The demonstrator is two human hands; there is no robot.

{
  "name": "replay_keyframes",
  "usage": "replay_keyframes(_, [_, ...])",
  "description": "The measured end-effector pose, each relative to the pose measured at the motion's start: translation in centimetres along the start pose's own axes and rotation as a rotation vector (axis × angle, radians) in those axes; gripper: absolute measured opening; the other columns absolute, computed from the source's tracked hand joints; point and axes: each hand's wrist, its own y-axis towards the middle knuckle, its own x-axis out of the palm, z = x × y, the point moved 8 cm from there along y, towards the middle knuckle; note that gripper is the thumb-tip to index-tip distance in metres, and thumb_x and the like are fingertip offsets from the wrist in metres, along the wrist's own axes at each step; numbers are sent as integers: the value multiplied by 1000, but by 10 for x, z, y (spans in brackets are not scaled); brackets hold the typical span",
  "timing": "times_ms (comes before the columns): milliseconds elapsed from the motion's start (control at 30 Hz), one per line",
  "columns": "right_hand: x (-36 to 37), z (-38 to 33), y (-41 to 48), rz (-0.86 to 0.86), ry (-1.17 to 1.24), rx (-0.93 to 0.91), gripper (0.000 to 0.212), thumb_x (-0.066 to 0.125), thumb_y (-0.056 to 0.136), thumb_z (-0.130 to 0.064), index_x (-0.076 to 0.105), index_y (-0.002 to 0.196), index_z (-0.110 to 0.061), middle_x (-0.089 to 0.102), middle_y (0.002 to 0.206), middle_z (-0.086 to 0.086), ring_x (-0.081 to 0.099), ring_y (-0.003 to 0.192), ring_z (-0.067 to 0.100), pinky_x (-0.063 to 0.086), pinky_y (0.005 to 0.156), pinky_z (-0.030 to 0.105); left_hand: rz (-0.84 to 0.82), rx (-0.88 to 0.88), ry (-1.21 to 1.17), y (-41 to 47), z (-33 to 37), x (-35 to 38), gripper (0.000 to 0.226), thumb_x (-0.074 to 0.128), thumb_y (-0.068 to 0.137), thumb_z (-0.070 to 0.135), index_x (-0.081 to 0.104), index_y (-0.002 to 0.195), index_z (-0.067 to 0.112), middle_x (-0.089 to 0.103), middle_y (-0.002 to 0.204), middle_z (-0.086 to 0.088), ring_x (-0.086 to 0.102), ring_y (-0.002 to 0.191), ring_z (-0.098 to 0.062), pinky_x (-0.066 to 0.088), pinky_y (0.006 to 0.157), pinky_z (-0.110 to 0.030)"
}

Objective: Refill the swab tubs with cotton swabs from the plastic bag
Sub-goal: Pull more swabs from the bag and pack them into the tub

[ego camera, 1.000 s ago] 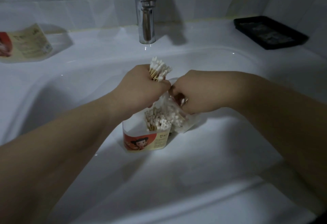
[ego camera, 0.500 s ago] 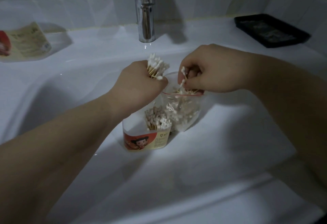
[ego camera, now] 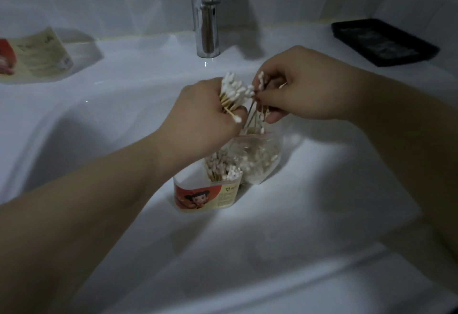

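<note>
A clear swab tub [ego camera: 205,197] with a red cartoon label stands in the white sink basin, partly filled with cotton swabs [ego camera: 223,167]. Leaning on its right side is a clear plastic bag [ego camera: 257,157] of swabs, its mouth open upward. Above them my left hand [ego camera: 200,117] grips a thick bundle of swabs [ego camera: 235,93], white tips pointing up. Beside it my right hand [ego camera: 300,85] pinches a few swabs [ego camera: 257,112] just over the bag's mouth, touching the bundle.
A chrome tap [ego camera: 205,16] rises at the back of the sink [ego camera: 322,189]. A second labelled tub [ego camera: 37,55] lies on the ledge at far left. A black tray [ego camera: 384,40] sits on the ledge at back right.
My right hand has come up out of the bag with a few swabs and moved them against the bundle in my left hand. The bag now stands unheld.
</note>
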Motion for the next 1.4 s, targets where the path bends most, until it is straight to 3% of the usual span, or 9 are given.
replay_keyframes(267, [3,1,-1,-42,158,6,6,67,97,-10,73,95,-11,76,85,15,77,70,22,64,69,29,-73,-83,-56,-1,-4,7,22,71,86,44,70,97,24,71,87,4,68,81,-14,59,73,-48])
replay_keyframes(500, [8,4,0,-89,117,-6,9,70,96,-16,74,95,-9,78,85,12,77,73,20,64,73,28,-115,-43,-132,-1,-6,14,14,72,86,21,69,99,20,74,82,4,72,73,-13,62,59,-39])
replay_keyframes(700, [-2,11,2,-15,134,42,12,67,97,-12,73,90,-3,75,82,15,77,72,23,64,72,31,-99,-45,-128,1,-11,18,25,63,90,24,55,114,24,71,96,5,73,86,-12,56,68,-35])
replay_keyframes(800, [-7,11,0,5,204,58,14,67,97,-11,73,92,0,75,83,16,76,75,25,64,71,30,-64,-121,-212,1,-15,16,24,57,95,21,48,118,19,68,91,0,72,75,-7,52,58,-29])
replay_keyframes(900, [-8,8,-2,13,297,67,15,66,98,-13,73,95,1,74,85,19,76,73,26,63,70,28,-49,-166,-274,3,-16,14,16,52,98,18,56,111,9,64,80,0,59,51,3,46,52,-18])
replay_keyframes(1033, [-5,6,-3,-21,367,76,18,67,98,-17,74,100,-1,74,84,20,75,72,26,64,72,31,-34,-188,-328,2,-17,14,26,53,103,26,66,110,4,62,75,-3,55,51,4,44,50,-15])
replay_keyframes(1133, [-2,4,-5,-31,338,69,22,67,98,-21,76,101,-1,71,98,29,76,80,32,63,71,26,5,-147,-330,1,-12,11,22,52,104,22,68,110,9,61,73,4,55,52,6,38,48,-7])
replay_keyframes(1267, [1,2,-6,-41,316,56,19,67,98,-22,77,99,-6,70,103,28,75,84,29,59,68,18,73,-69,-369,2,-4,3,15,54,102,16,69,99,13,59,63,15,55,58,3,41,55,-8])
replay_keyframes(1400, [-1,4,-3,-29,299,44,21,70,96,-21,74,95,-1,75,91,17,78,80,22,62,75,23,145,41,-368,1,4,-6,13,58,100,20,62,93,30,63,71,19,61,72,-2,51,72,-23])
